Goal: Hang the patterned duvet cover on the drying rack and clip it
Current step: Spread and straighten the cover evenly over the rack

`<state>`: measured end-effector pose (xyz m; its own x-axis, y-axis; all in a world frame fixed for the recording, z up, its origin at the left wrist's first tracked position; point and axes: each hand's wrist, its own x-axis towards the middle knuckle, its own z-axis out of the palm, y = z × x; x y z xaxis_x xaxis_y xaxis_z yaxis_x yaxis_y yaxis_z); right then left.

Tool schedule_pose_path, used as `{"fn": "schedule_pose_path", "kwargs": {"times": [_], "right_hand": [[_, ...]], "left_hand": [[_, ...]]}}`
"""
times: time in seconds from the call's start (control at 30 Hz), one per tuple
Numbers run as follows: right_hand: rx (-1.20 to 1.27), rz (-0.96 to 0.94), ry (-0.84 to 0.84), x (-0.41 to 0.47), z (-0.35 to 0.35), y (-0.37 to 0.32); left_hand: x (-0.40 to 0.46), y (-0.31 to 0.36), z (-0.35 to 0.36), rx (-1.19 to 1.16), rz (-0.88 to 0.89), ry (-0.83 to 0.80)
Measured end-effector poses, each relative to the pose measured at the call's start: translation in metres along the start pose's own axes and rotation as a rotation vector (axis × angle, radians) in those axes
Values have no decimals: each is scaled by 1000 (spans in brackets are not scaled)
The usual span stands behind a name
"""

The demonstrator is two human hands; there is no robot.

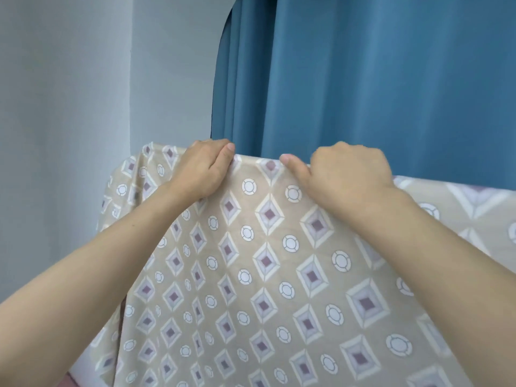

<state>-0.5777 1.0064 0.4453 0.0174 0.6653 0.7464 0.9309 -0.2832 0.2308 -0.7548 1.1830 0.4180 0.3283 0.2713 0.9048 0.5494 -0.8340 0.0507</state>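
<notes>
A beige fabric duvet cover printed with purple-centred diamonds and white rings (pixel 279 275) hangs draped over a high horizontal edge that its own cloth hides, so the rack beneath cannot be made out. The cover falls toward the camera in a broad sheet and spreads off to the right along the same top line, with its left corner drooping in soft folds. The left hand (pixel 201 169) grips the top fold near that left corner, its fingers curled over the far side of the cloth and its thumb pressed along the near side. The right hand (pixel 346 177) grips the top fold just beside it, fingers curled over the ridge and thumb pointing left on the fabric. Both bare forearms reach up from the bottom corners. Behind the cover hangs a teal pleated curtain (pixel 363 74), and to the left stands a pale grey wall (pixel 64 93).
</notes>
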Motion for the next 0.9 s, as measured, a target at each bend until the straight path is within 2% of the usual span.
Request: {"fn": "schedule_pose_path", "kwargs": {"times": [0.07, 0.2, 0.27, 0.37, 0.47, 0.53, 0.6, 0.67, 0.77, 0.83, 0.9], "right_hand": [[9, 68, -7, -4, -6, 13], [-122, 160, 114, -12, 9, 15], [-220, 175, 217, -13, 20, 17], [-310, 165, 411, -20, 28, 20], [-313, 117, 390, -29, 31, 33], [-308, 229, 283, -40, 19, 47], [-258, 329, 245, -47, 3, 61], [-251, 411, 248, -48, -3, 68], [-372, 393, 330, -44, 14, 65], [-416, 345, 496, -43, 24, 64], [-427, 287, 650, -45, 30, 72]], "left_hand": [[4, 12, 1, 22, 64, -15], [16, 57, 16, 80, 214, -89], [14, 69, 26, 191, 232, 21], [8, 66, 43, 156, 247, 252], [10, 63, 52, 134, 275, 314], [14, 68, 49, 167, 240, 250], [19, 75, 39, 225, 133, 51], [28, 81, 28, 225, 104, -118], [43, 100, 14, -30, 86, -375], [44, 115, 19, -86, 123, -396], [37, 125, 32, -11, 154, -212]]}}
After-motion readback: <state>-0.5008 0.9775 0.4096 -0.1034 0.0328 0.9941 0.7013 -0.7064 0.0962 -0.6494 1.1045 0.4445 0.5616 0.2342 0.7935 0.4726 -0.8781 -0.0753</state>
